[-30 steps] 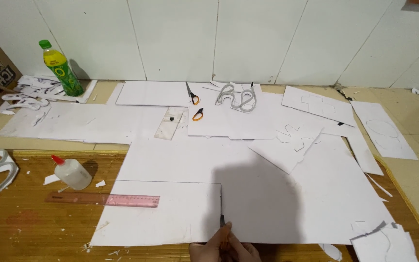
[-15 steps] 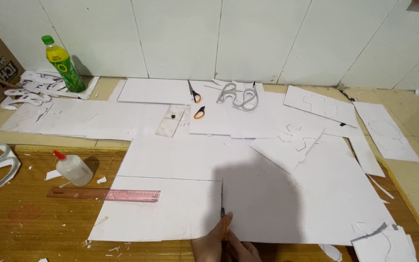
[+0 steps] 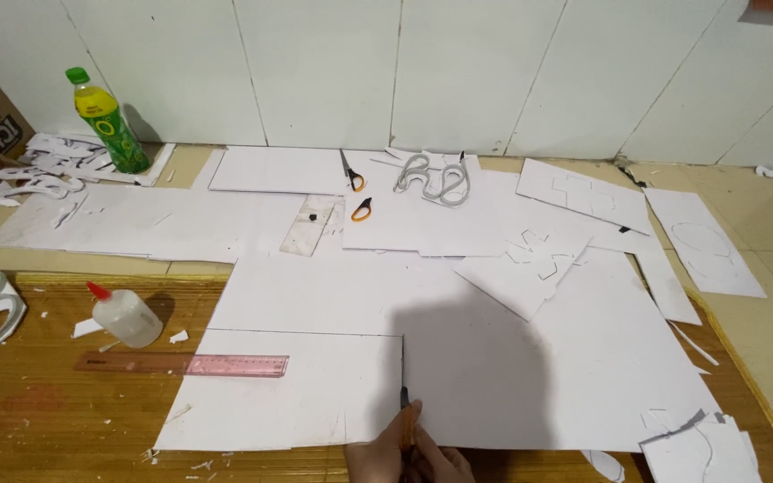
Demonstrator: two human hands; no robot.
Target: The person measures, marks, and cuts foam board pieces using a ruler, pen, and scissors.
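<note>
Cutting the foam board
Right hand (image 3: 409,454) grips a craft knife (image 3: 403,402) on the white foam board (image 3: 333,385); blade draws nearer next.

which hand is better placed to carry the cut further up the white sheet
Probably the right hand: it alone shows, holding the knife with its tip on the sheet, at the cut line. The left is out of view.

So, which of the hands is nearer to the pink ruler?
Right, seemingly: the right hand holds a cutter at the bottom edge, below and right of the ruler, not touching it. The left hand is out of view.
</note>
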